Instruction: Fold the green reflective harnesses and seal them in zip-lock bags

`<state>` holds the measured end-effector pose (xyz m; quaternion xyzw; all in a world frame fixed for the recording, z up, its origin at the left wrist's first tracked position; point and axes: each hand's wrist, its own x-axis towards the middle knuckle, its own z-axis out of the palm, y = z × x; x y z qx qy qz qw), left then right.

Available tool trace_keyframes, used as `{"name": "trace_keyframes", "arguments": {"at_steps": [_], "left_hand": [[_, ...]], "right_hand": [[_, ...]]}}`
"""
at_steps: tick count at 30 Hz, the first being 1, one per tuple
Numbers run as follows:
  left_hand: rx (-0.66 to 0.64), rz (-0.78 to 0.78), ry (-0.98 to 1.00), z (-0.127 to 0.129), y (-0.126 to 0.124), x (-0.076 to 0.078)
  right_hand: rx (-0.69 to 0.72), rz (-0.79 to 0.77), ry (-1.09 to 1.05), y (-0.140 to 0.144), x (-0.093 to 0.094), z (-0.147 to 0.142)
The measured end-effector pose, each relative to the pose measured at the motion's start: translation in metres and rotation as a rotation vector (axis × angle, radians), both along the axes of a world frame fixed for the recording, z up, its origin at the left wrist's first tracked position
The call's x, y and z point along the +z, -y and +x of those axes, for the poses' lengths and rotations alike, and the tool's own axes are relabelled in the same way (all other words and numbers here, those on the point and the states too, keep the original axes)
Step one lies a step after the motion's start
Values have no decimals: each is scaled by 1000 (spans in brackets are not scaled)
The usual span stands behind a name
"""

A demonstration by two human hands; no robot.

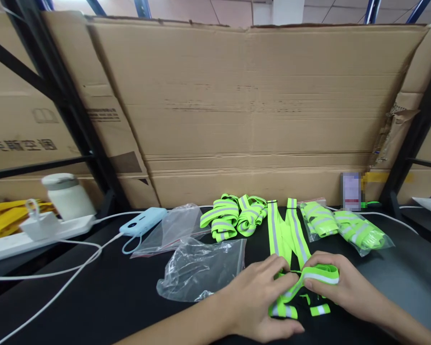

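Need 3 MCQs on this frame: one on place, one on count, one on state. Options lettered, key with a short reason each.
1. Where does the power bank lie?
A. left of the empty bags
B. right of the filled bags
C. under the hands

2. How many filled bags lie at the right?
A. none
B. two
C. five

3. What state is the strap at the hands in?
A. sealed in a bag
B. hung on the rack
C. held by both hands, partly folded

Key: 1 A, it lies left of the empty bags. 2 B, two show side by side. 3 C, left hand and right hand grip it on the table.
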<state>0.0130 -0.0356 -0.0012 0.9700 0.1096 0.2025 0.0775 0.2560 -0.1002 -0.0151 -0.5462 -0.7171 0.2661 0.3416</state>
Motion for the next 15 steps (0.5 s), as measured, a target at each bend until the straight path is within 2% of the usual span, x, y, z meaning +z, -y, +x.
{"name": "trace_keyframes", "arguments": {"at_steps": [3,9,11,15], "left_hand": [[47,11,-17,-2,-4,-10],[80,21,59,-5,-6,-20],[120,44,51,-5,-5,-20],[136,90,45,-6,-4,-14]], "right_hand": [[29,94,150,-12,9,3],[65,78,151,-37,6,14],[87,85,191,-41,5,13],[42,121,216,-42,2,13]]}}
